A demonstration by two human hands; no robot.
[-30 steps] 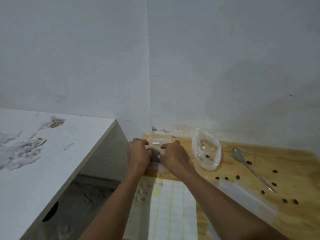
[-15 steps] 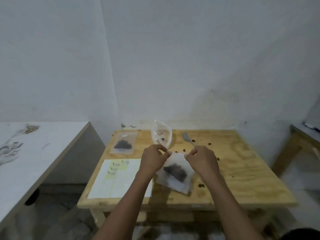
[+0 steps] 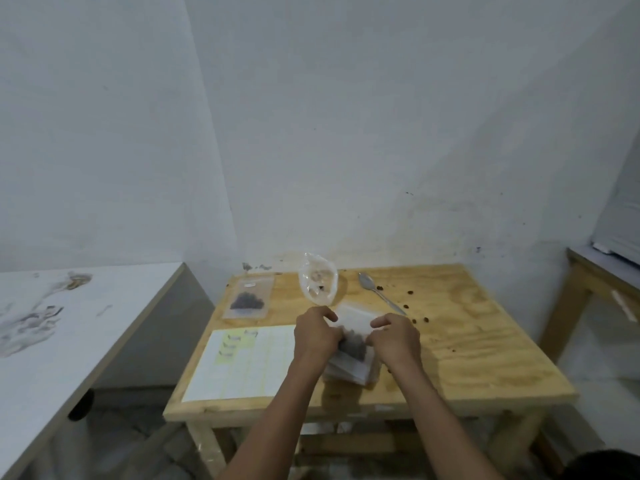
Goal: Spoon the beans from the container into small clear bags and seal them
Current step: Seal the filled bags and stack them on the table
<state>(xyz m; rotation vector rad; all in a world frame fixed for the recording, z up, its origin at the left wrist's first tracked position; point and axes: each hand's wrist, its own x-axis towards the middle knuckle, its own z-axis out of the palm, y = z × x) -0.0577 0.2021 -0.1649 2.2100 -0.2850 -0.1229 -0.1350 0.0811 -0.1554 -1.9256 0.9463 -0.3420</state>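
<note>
Hands (image 3: 317, 336) hide bag's (image 3: 353, 344) edges.

held clear bag (image 3: 353, 336): dark beans inside | filled bag (image 3: 248, 296): flat, far-left | spoon (image 3: 379, 296): lying | loose beans (image 3: 410, 292): scattered

I'm seeing the counter (image 3: 485, 341) carrying a filled bag (image 3: 248, 301), a sheet (image 3: 242, 362), a spoon (image 3: 377, 295), a container (image 3: 318, 284) and stray beans (image 3: 410, 292).

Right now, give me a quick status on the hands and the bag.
Left hand and right hand both pinching the small clear bag of beans. Spoon idle on table. Nothing in the way.
</note>
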